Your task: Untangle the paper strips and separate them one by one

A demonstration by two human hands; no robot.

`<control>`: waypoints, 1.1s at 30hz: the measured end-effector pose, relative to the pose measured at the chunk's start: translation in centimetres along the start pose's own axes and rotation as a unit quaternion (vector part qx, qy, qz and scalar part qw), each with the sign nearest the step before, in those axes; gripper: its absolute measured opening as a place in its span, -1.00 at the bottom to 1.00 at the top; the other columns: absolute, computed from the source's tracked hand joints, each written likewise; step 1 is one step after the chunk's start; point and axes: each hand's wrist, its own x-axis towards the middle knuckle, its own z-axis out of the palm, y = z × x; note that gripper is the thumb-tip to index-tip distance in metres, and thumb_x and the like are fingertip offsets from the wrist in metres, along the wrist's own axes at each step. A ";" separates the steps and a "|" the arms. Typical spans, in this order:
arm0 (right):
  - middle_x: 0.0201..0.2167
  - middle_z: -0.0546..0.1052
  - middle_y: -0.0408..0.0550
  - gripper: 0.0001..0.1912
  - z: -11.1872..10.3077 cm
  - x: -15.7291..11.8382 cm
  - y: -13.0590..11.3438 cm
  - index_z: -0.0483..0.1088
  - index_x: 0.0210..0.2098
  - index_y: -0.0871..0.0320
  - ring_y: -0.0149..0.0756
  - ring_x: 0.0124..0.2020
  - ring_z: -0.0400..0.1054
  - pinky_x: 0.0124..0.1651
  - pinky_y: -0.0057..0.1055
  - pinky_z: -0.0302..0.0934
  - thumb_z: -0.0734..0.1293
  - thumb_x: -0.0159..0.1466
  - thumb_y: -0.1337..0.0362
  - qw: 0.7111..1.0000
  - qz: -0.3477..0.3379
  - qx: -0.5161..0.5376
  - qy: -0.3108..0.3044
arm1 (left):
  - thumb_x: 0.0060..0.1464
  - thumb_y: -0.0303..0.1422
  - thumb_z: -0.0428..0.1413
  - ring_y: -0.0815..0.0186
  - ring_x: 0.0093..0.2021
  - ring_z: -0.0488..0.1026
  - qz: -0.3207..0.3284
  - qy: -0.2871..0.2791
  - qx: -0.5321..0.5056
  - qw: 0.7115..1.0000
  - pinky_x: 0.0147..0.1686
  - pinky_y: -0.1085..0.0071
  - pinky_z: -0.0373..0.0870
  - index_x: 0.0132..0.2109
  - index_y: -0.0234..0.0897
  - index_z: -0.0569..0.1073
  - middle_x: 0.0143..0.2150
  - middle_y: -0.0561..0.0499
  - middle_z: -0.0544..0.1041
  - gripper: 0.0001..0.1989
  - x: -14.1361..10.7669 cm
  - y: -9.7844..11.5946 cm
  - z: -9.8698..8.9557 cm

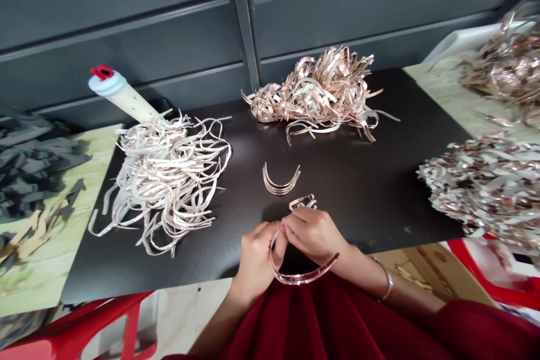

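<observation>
My left hand and my right hand meet above the front edge of a black tabletop, their fingertips pinching one end of a curved, rose-gold metallic strip. The strip's arc hangs below them over my lap. Just beyond my right fingers lies a small tangled strip bundle. Farther up, several U-shaped strips form a neat nested stack. A loose pale heap of strips lies to the left, and a rose-gold heap lies at the back.
A white tube with a red tip lies behind the pale heap, against grey wall panels. Large mixed strip piles sit at the right. Dark strips lie on a board at the left. A red chair stands below.
</observation>
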 end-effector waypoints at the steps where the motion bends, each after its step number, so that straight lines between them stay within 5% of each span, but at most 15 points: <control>1: -0.63 0.34 -0.08 -0.68 0.0 0.2 0.1 0.30 -0.62 0.18 -0.38 -0.57 0.18 -0.48 -0.45 -0.01 0.13 0.24 0.44 1.000 -0.005 -0.011 0.000 | 0.16 -0.38 -0.01 0.39 -0.52 0.39 0.001 -0.006 0.000 1.000 -0.49 0.51 0.26 -0.34 -0.28 0.56 -0.52 0.00 0.49 -0.75 0.0 -0.1 0.0; 9: -0.59 0.42 -0.16 -0.80 -0.1 0.4 0.6 0.43 -0.49 0.16 -0.45 -0.56 0.26 -0.43 -0.52 0.13 0.21 0.19 0.43 0.963 0.122 0.238 0.036 | 0.13 -0.38 0.04 0.41 -0.57 0.41 -0.049 0.002 -0.049 0.998 -0.51 0.54 0.26 -0.49 -0.29 0.51 -0.57 0.05 0.51 -0.73 0.0 -0.9 -0.7; 12: -0.52 0.49 -0.11 -0.81 0.1 -0.2 0.2 0.46 -0.40 0.14 -0.39 -0.48 0.33 -0.36 -0.48 0.18 0.22 0.24 0.37 0.971 0.103 0.211 0.043 | 0.13 -0.38 0.04 0.41 -0.55 0.41 -0.030 0.010 -0.020 0.999 -0.49 0.52 0.27 -0.40 -0.28 0.55 -0.53 0.04 0.52 -0.77 0.0 -0.9 -0.6; 18: -0.59 0.40 -0.07 -0.73 0.8 -0.2 -0.1 0.38 -0.56 0.18 -0.36 -0.50 0.22 -0.41 -0.46 0.08 0.16 0.21 0.44 0.997 0.049 0.048 0.026 | 0.15 -0.41 0.00 0.37 -0.48 0.44 0.007 -0.010 0.004 1.000 -0.46 0.51 0.30 -0.29 -0.28 0.56 -0.44 -0.03 0.54 -0.78 0.1 -0.8 0.0; 21: -0.61 0.34 -0.10 -0.77 1.0 0.2 0.1 0.32 -0.60 0.18 -0.37 -0.51 0.17 -0.42 -0.46 0.05 0.17 0.14 0.46 0.995 0.061 0.077 0.036 | 0.15 -0.40 0.01 0.39 -0.51 0.42 -0.001 -0.021 -0.008 1.000 -0.47 0.52 0.28 -0.35 -0.29 0.55 -0.48 -0.01 0.52 -0.78 0.2 -0.8 -0.1; 24: -0.65 0.27 -0.19 -0.85 1.3 0.4 0.3 0.26 -0.63 0.16 -0.45 -0.58 0.12 -0.48 -0.50 0.02 0.21 0.04 0.44 0.957 0.157 0.241 0.040 | 0.14 -0.37 0.03 0.41 -0.55 0.42 -0.041 -0.038 -0.061 0.997 -0.48 0.54 0.30 -0.44 -0.29 0.53 -0.53 0.02 0.51 -0.75 0.2 -0.9 -0.6; 29: -0.62 0.33 -0.19 -0.85 1.2 0.1 0.5 0.34 -0.53 0.19 -0.48 -0.62 0.13 -0.55 -0.53 0.03 0.28 0.11 0.25 0.784 0.296 0.545 -0.037 | 0.13 -0.31 0.01 0.38 -0.59 0.44 -0.137 -0.077 -0.153 0.976 -0.53 0.53 0.34 -0.50 -0.34 0.49 -0.59 0.01 0.51 -0.69 0.5 -1.1 -1.4; 31: -0.55 0.37 -0.15 -0.81 0.8 0.1 0.5 0.40 -0.45 0.20 -0.46 -0.57 0.18 -0.52 -0.51 0.08 0.31 0.14 0.18 0.780 0.287 0.555 -0.042 | 0.11 -0.32 0.02 0.39 -0.58 0.43 -0.121 -0.078 -0.121 0.982 -0.51 0.53 0.33 -0.52 -0.33 0.48 -0.59 0.02 0.51 -0.69 0.7 -1.2 -1.8; 33: -0.51 0.38 -0.12 -0.83 0.3 0.1 0.4 0.43 -0.44 0.20 -0.43 -0.50 0.23 -0.48 -0.50 0.09 0.34 0.14 0.20 0.827 0.264 0.495 -0.030 | 0.10 -0.33 0.03 0.40 -0.57 0.41 -0.094 -0.088 -0.082 0.988 -0.49 0.53 0.29 -0.55 -0.31 0.48 -0.59 0.03 0.51 -0.69 0.9 -1.2 -2.2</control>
